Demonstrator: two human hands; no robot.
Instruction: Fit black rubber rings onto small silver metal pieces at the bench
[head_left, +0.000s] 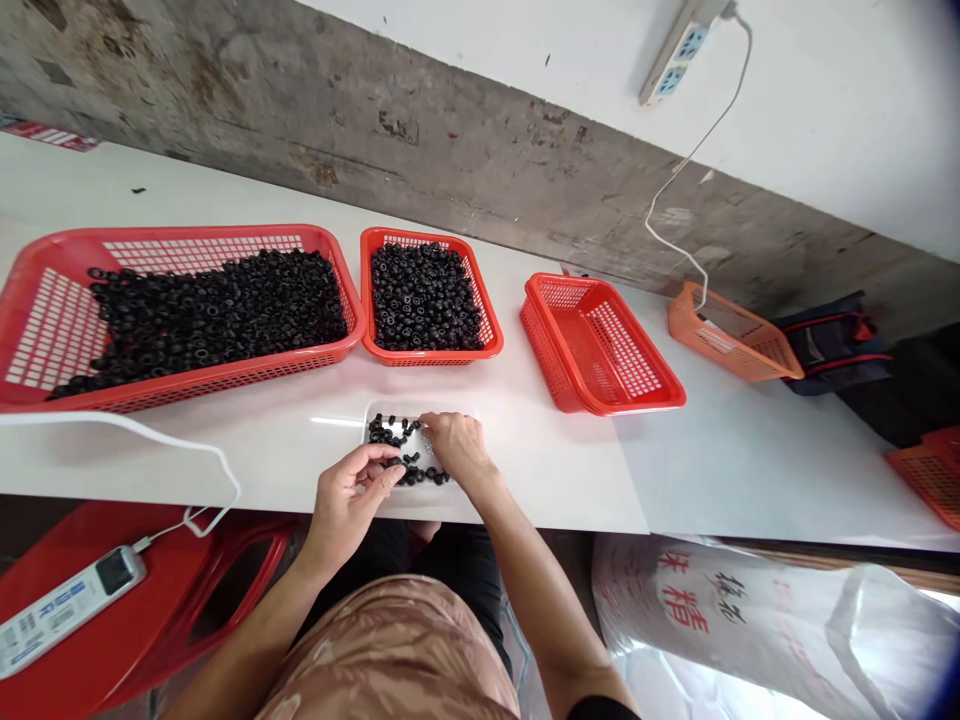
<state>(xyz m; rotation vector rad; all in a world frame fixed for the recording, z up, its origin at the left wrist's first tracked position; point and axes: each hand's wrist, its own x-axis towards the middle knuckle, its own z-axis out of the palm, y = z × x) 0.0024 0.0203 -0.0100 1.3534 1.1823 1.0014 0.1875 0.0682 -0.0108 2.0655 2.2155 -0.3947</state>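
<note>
Pink blouse (390,650); left grip (352,500) contents hidden

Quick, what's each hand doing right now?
Left hand: closed to a pinch; can't tell if it holds anything.
Right hand: open, fingertips on the black rubber pieces in the clear plastic tray, nothing visibly held.

Black rubber rings (217,310) are heaped in a red plastic basket (210,232), its walls patterned with a grid of small square holes. An orange basket (731,335) of similar lattice is set on the white table (570,480). A grey concrete wall (420,130) is blotched with rust-brown stains, and red characters are printed on a white sack (750,640).
</note>
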